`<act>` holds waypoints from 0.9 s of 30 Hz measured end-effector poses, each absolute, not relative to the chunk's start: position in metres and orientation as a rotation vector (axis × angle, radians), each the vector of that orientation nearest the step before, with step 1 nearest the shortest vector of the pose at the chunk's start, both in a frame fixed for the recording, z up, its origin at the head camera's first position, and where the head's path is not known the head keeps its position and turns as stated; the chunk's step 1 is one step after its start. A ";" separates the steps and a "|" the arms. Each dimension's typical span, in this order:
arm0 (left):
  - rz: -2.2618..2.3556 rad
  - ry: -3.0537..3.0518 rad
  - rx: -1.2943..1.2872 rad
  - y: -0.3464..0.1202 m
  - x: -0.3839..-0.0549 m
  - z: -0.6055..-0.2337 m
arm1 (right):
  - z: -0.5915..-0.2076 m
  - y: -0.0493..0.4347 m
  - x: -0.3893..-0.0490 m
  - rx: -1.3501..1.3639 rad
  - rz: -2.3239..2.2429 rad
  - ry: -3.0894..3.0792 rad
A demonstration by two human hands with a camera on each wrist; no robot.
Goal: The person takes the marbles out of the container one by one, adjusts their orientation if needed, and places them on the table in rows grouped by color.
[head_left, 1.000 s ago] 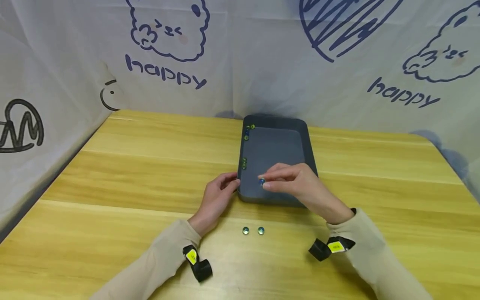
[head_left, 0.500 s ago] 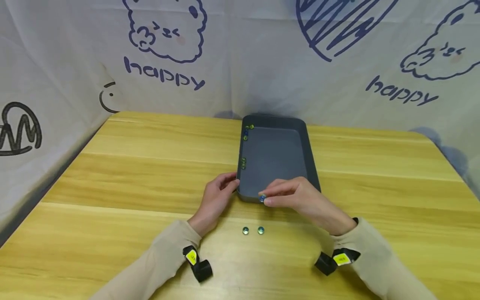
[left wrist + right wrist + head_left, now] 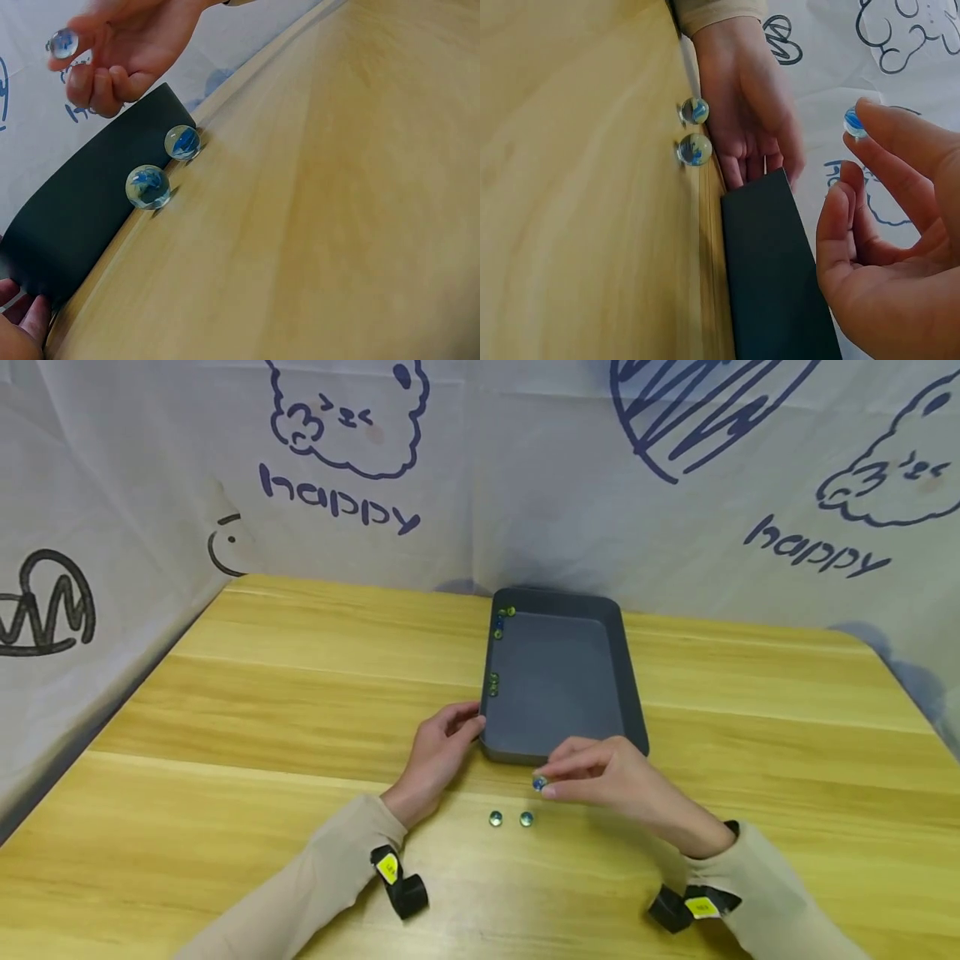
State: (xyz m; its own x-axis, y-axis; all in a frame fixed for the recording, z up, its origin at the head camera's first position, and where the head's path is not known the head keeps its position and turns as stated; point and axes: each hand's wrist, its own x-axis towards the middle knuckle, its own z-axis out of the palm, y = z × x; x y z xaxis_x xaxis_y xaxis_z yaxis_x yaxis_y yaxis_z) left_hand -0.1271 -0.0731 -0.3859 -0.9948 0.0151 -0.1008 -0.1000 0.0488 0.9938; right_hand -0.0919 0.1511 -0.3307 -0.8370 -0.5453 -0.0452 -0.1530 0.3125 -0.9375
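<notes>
My right hand (image 3: 622, 785) pinches a clear glass marble with blue inside (image 3: 539, 783) between thumb and forefinger, just in front of the tray's near edge. Its other fingers curl loosely in the right wrist view, beside the held marble (image 3: 854, 122). My left hand (image 3: 437, 758) rests against the outside of the dark grey tray (image 3: 517, 755) at its near left corner, fingers fairly straight. Two more clear marbles with blue swirls lie on the table side by side, the left marble (image 3: 496, 818) and the right marble (image 3: 527, 819), both nearer me than the tray.
Along the tray's left inner wall sit several marbles, green-yellow ones (image 3: 493, 685) midway and a blue one (image 3: 499, 622) among others farther back. The wooden table (image 3: 285, 693) ends behind at a white cloth (image 3: 540, 485) with drawings.
My right hand has come toward me from over the tray to in front of its near edge, still pinching the marble. The left hand stays at the tray's corner.
</notes>
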 end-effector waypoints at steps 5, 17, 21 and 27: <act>2.109 2.209 -0.085 -0.073 -0.126 -0.385 | -0.330 0.157 -0.088 -0.576 -1.549 2.168; 2.114 2.201 -0.080 -0.073 -0.126 -0.382 | -0.338 0.163 -0.080 -0.670 -1.491 2.169; 2.109 2.202 -0.081 -0.073 -0.127 -0.381 | -0.340 0.164 -0.080 -0.671 -1.464 2.180; 2.103 2.200 -0.092 -0.075 -0.126 -0.382 | -0.344 0.165 -0.080 -0.684 -1.383 2.236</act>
State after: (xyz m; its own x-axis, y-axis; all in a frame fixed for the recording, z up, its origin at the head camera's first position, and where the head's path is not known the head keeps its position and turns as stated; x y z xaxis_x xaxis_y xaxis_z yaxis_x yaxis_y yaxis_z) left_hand -0.1264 -0.0747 -0.3820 -0.9935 0.0230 -0.1115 -0.1104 0.0459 0.9928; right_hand -0.0804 0.1648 -0.3445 -0.7896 -0.6062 -0.0946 -0.1862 0.3837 -0.9045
